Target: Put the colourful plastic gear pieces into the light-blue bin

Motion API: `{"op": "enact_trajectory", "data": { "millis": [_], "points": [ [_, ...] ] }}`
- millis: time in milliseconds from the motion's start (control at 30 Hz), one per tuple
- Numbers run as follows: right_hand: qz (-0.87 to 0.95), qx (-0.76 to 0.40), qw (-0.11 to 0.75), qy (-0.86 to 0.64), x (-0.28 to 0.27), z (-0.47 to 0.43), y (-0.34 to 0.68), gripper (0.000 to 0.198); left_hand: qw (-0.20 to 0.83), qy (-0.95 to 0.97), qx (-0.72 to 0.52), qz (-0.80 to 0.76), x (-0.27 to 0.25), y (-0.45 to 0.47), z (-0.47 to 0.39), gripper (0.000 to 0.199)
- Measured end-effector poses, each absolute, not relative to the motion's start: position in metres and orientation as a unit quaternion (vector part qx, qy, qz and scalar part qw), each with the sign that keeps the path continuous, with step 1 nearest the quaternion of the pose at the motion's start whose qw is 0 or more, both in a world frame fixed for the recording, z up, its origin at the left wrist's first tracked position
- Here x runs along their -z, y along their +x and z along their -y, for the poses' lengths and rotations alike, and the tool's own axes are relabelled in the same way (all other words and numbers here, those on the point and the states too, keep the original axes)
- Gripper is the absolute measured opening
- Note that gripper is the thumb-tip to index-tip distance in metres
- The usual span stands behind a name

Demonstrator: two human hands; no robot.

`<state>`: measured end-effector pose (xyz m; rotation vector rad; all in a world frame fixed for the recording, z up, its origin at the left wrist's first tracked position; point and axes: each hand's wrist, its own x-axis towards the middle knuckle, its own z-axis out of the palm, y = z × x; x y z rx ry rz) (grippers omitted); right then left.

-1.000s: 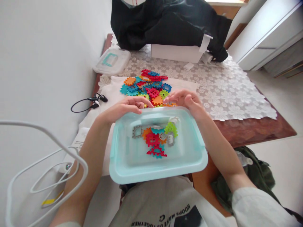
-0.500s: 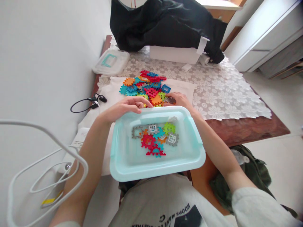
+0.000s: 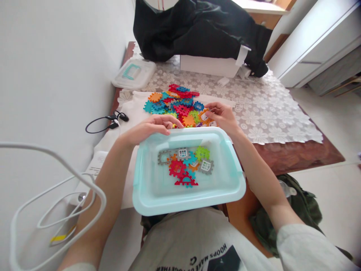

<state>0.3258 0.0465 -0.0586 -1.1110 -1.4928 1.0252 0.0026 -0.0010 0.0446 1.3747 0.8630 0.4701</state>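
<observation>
A pale turquoise plastic bin [image 3: 186, 209] stands in front of my body, tilted toward me. Several interlocking building tiles lie on its floor, among them a red tile [image 3: 177, 168], a green tile [image 3: 202, 153] and a grey tile with a white window [image 3: 206, 166]. My left hand [image 3: 156, 126] lies at the bin's far rim with its fingers loosely stretched and nothing visible in them. Beyond the bin is a heap of coloured tiles [image 3: 182, 110]. At the heap's right side, my right hand [image 3: 222, 116] pinches an orange tile with a white window [image 3: 205, 114].
A clear lid with a turquoise handle [image 3: 132, 73] lies at the back left. Black earphones [image 3: 113, 121] rest by the wall on the left. A white cable [image 3: 56, 152] loops across the lower left. Black cloth [image 3: 197, 30] covers a white box [image 3: 208, 66] at the back.
My right hand has shifted slightly right and now has an orange window tile between its fingers, where a dark round tile showed before. My left hand and the bin have hardly moved.
</observation>
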Motion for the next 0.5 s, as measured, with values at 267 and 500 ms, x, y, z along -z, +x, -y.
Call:
{"op": "enact_trajectory", "data": {
  "millis": [267, 500],
  "points": [
    [0.535, -0.414, 0.635, -0.374, 0.044, -0.044, 0.322, 0.036, 0.649, 0.618, -0.219, -0.386, -0.043, 0.001, 0.003, 0.036],
    [0.545, -0.432, 0.648, -0.311, 0.022, -0.019, 0.317, 0.035, 0.659, 0.623, -0.209, -0.365, -0.042, 0.000, 0.000, 0.038]
  ]
}}
